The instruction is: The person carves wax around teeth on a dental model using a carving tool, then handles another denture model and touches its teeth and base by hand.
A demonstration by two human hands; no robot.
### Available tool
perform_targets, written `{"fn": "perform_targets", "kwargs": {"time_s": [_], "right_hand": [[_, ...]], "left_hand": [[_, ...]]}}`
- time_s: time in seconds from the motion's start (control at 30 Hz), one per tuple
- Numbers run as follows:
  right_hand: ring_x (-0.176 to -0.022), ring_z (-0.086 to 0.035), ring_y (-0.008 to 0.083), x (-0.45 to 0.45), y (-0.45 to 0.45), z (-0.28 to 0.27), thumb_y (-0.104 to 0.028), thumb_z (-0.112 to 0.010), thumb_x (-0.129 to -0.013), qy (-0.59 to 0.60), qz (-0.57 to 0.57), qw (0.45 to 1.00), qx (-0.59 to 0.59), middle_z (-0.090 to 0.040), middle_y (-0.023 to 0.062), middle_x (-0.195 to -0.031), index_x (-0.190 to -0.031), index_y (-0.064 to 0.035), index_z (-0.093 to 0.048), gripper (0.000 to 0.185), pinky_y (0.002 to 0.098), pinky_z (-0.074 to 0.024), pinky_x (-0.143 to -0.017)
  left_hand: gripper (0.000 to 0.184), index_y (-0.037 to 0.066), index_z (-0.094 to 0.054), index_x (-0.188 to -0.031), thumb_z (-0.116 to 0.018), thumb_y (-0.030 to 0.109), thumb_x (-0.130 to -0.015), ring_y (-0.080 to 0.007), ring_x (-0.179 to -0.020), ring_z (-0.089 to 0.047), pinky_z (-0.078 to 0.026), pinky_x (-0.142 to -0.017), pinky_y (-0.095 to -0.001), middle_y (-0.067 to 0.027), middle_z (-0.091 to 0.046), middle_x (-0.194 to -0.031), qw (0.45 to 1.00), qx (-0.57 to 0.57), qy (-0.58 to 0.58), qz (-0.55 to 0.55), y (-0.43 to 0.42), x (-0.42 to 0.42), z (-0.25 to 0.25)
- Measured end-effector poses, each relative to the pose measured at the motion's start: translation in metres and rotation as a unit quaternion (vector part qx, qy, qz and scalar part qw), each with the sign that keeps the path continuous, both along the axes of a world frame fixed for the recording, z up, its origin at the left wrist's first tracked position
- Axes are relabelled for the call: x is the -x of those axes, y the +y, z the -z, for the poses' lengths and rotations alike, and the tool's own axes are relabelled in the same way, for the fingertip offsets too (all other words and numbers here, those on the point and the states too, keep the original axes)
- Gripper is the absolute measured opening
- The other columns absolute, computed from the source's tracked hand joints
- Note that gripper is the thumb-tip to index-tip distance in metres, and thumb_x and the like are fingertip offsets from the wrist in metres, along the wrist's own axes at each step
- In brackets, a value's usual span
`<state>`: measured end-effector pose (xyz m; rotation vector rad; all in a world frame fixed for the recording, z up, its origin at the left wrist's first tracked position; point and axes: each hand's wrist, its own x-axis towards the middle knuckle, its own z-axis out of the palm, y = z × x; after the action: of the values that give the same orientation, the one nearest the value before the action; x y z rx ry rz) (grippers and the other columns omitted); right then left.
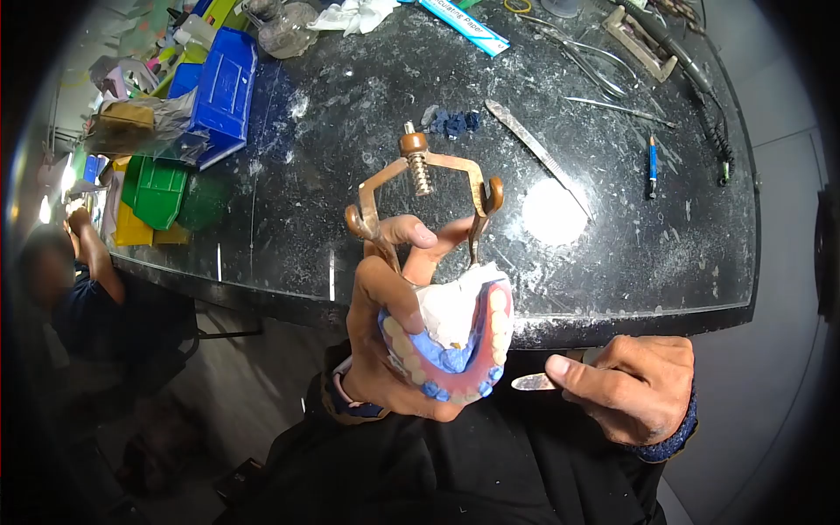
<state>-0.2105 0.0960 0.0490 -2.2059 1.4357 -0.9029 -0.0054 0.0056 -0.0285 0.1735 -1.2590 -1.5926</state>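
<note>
Just past the bench's front edge, my left hand (372,306) is closed around a dental articulator with a brass-coloured frame (468,166) and a screw at its top. Mounted on it is a white plaster cast (448,311) with a pink denture base (455,381) carrying a curved row of teeth (500,325). Blue wax (453,359) lies inside the arch and in small lumps at its front. To the right, my right hand (634,385) grips a small spatula (531,383); its rounded blade points toward the denture without touching it, and its handle is hidden in my fingers.
On the black bench (306,166) lie dark blue wax scraps (453,122), a metal knife (534,149), a blue pencil (653,166), and an articulating paper packet (464,26). Blue (229,96) and green bins (157,188) stand left. Another person (66,271) sits at far left.
</note>
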Motion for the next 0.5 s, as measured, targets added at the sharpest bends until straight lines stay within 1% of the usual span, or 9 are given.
{"fn": "perform_targets", "kwargs": {"time_s": [0.03,0.07,0.1,0.17,0.27,0.37,0.4,0.47,0.5], "right_hand": [[-0.036,-0.037,0.0058,0.001,0.000,0.000,-0.011,-0.074,-0.065,-0.011,0.000,1.000,0.007,-0.035,-0.0034,-0.049,-0.098,-0.0121,-0.071,0.033,0.0226,-0.0298,-0.032],[-0.037,-0.041,0.0066,0.001,-0.001,-0.005,-0.008,-0.077,-0.060,-0.022,0.013,0.999,-0.024,-0.039,-0.0020,-0.052,-0.098,-0.0092,-0.070,0.039,0.0227,-0.0330,-0.033],[-0.041,-0.046,0.0071,-0.001,-0.001,-0.002,-0.005,-0.079,-0.057,-0.044,0.050,0.998,-0.014,-0.044,0.0002,-0.058,-0.098,-0.0073,-0.070,0.042,0.0223,-0.0366,-0.035],[-0.044,-0.049,0.0062,-0.007,-0.008,0.005,-0.002,-0.079,-0.057,-0.115,0.076,0.990,0.021,-0.049,0.0025,-0.066,-0.099,-0.0073,-0.070,0.043,0.0207,-0.0384,-0.038],[-0.052,-0.053,0.0038,-0.015,-0.013,0.014,0.000,-0.074,-0.065,-0.167,0.049,0.984,0.043,-0.059,0.0073,-0.089,-0.096,-0.0077,-0.071,0.032,0.0177,-0.0399,-0.041],[-0.064,-0.061,0.0075,-0.015,-0.024,0.019,-0.002,-0.069,-0.072,-0.156,-0.030,0.984,0.085,-0.061,0.0090,-0.100,-0.098,-0.0089,-0.071,0.026,0.0161,-0.0480,-0.047],[-0.068,-0.063,0.0087,-0.016,-0.026,0.017,-0.003,-0.067,-0.075,-0.145,-0.049,0.984,0.089,-0.061,0.0096,-0.104,-0.098,-0.0093,-0.071,0.025,0.0155,-0.0507,-0.049],[-0.067,-0.064,0.0088,-0.014,-0.029,0.013,-0.003,-0.065,-0.076,-0.119,-0.078,0.988,0.066,-0.063,0.0096,-0.104,-0.097,-0.0089,-0.070,0.023,0.0163,-0.0511,-0.046],[-0.065,-0.064,0.0085,-0.013,-0.030,0.013,-0.003,-0.064,-0.076,-0.113,-0.091,0.988,0.058,-0.063,0.0094,-0.103,-0.096,-0.0087,-0.070,0.021,0.0164,-0.0505,-0.045]], "left_hand": [[0.062,0.012,-0.039,-0.096,-0.086,0.011,-0.056,-0.0449,-0.127,-0.030,-0.036,-0.100,-0.0531,-0.0138,-0.027,-0.126,1.000,0.009,-0.006,-0.001,0.000,0.000,0.000],[0.061,0.012,-0.039,-0.095,-0.086,0.010,-0.056,-0.0452,-0.127,-0.029,-0.036,-0.100,-0.0537,-0.0141,-0.027,-0.127,1.000,0.017,-0.010,-0.004,0.001,0.001,0.000],[0.060,0.012,-0.040,-0.094,-0.085,0.009,-0.056,-0.0456,-0.128,-0.029,-0.036,-0.101,-0.0542,-0.0144,-0.027,-0.127,1.000,0.022,-0.013,-0.006,0.002,0.002,-0.001],[0.058,0.012,-0.041,-0.093,-0.085,0.007,-0.056,-0.0462,-0.129,-0.028,-0.035,-0.102,-0.0554,-0.0150,-0.027,-0.128,0.999,0.036,-0.014,-0.008,0.005,0.007,-0.002],[0.055,0.011,-0.043,-0.091,-0.084,0.003,-0.055,-0.0472,-0.130,-0.026,-0.033,-0.104,-0.0571,-0.0159,-0.027,-0.129,0.997,0.065,-0.033,-0.022,0.007,0.010,-0.004],[0.054,0.013,-0.043,-0.092,-0.085,0.010,-0.058,-0.0450,-0.132,-0.023,-0.033,-0.106,-0.0541,-0.0203,-0.025,-0.133,0.979,0.103,-0.163,-0.070,0.013,0.002,-0.006],[0.054,0.013,-0.043,-0.092,-0.085,0.011,-0.059,-0.0447,-0.133,-0.022,-0.032,-0.106,-0.0538,-0.0209,-0.024,-0.133,0.975,0.125,-0.171,-0.067,0.012,0.000,-0.003],[0.052,0.012,-0.041,-0.096,-0.081,0.010,-0.063,-0.0453,-0.129,-0.027,-0.037,-0.103,-0.0520,-0.0221,-0.025,-0.134,0.972,0.149,-0.166,-0.068,0.011,0.001,0.001],[0.050,0.011,-0.039,-0.099,-0.078,0.008,-0.067,-0.0463,-0.125,-0.033,-0.041,-0.099,-0.0505,-0.0227,-0.025,-0.134,0.974,0.151,-0.153,-0.073,0.011,0.003,0.002]]}}
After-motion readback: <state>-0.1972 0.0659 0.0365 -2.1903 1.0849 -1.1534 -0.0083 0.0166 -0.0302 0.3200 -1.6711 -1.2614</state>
